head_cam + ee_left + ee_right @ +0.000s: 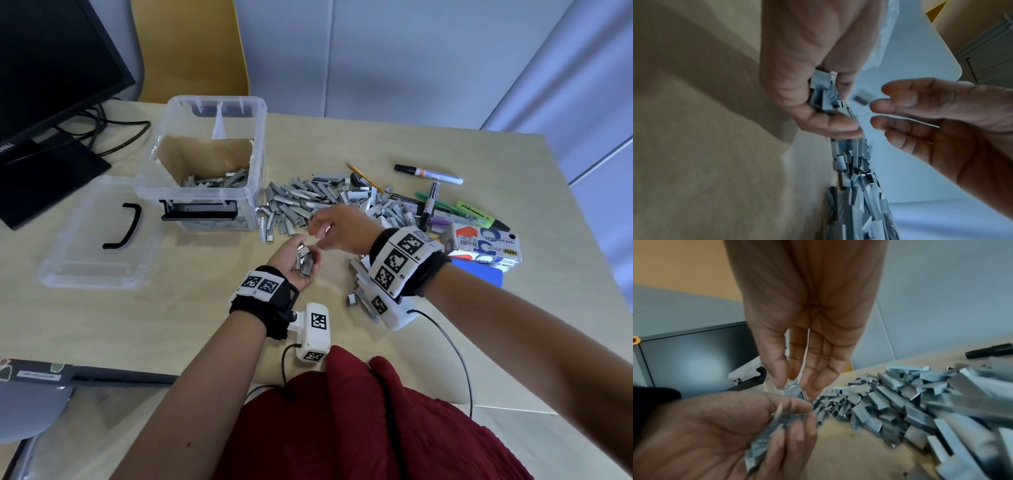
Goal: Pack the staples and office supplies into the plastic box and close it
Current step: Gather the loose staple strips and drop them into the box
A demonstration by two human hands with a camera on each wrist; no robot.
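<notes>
Desk (445, 150) of pale wood carries everything here. Beyond the left hand (294, 262) stands the clear plastic box (219, 113), open, with a layer of staple strips inside, and its lid (85, 246) lies flat on the desk out to that hand's left. Just past both hands spreads the loose heap of staples (318, 198), running on under the right wrist. Further out past the right hand (337, 228) lie markers and pens (428, 173), with a tape dispenser pack (486, 245) beside that wrist. The left hand is cupped palm up, fingers curled round a small bunch of staple strips (305, 262). The right hand hovers just above it with fingers relaxed and loosely spread, tips pointing down at the bunch; the wrist views show nothing pinched between them.
</notes>
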